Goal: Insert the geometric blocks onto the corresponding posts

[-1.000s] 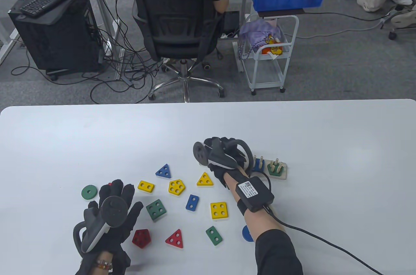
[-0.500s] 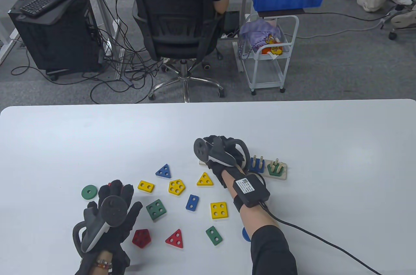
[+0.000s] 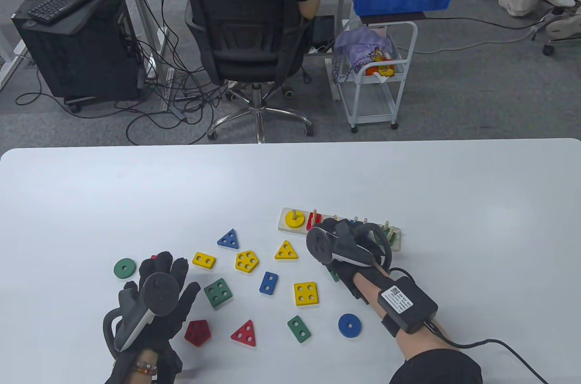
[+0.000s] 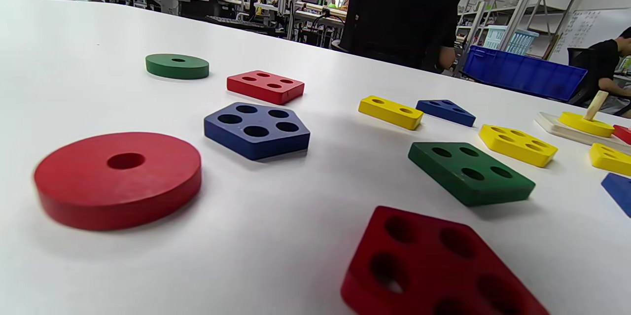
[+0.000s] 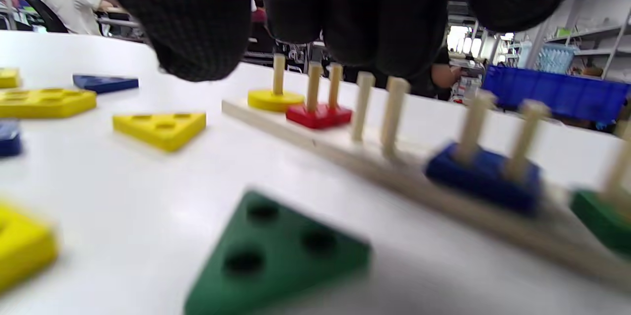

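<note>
The wooden post board lies at centre right. A yellow disc sits on its left post and a red block on the pair beside it. In the right wrist view the board also carries a blue block and a green block, and the posts between red and blue are bare. My right hand hovers at the board's front with its fingers empty, above a green triangle. My left hand is spread flat, holding nothing, over a red disc and a blue pentagon.
Loose blocks lie between the hands: green disc, yellow rectangle, blue triangle, yellow pentagon, yellow triangle, green square, blue rectangle, yellow square, red pentagon, red triangle, green rectangle, blue disc.
My right hand has drawn back from the board's left end toward me and to the right, uncovering the yellow disc and the red block on their posts. The left hand has not moved.
</note>
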`<state>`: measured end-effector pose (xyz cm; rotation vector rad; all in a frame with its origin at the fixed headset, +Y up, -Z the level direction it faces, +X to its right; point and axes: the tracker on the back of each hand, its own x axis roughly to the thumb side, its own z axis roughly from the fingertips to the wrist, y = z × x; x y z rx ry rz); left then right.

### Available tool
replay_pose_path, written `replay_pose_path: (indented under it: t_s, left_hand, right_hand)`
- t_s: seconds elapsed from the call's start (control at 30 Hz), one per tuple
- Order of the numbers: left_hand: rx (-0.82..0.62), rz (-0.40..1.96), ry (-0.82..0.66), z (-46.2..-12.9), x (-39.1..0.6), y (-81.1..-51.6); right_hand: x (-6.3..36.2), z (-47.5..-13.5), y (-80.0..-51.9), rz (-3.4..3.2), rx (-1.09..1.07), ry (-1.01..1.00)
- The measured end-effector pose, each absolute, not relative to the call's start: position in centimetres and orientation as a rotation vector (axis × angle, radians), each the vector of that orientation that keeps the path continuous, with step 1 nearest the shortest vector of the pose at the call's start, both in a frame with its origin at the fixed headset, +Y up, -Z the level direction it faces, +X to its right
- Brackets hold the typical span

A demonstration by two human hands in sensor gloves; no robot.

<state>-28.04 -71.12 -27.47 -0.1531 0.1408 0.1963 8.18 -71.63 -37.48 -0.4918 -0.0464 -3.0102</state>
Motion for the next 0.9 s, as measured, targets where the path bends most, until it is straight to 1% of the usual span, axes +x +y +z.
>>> replay_pose_path:
  t_s: [0.2, 0.33, 0.6, 0.9]
  left_hand:
    - [-0.147, 0.182, 0.129, -27.3, -27.7, -71.0]
    - [-0.137, 0.184, 0.126, -27.2, -27.6, -70.8]
    - [-0.138, 0.181, 0.120, -27.2, -27.5, -70.8]
    - [-0.140, 0.175, 0.114, -27.2, -27.4, -70.9]
  right_hand:
    - [10.1, -36.0, -74.1, -2.999, -0.361, -0.214]
    - [9.7, -35.8, -74.9, -3.035, -0.316, -0.192]
    - [8.0, -35.8, -75.1, -2.961, -0.250, -0.155]
    - [7.6, -35.7, -75.3, -2.908, -0.332, -0.084]
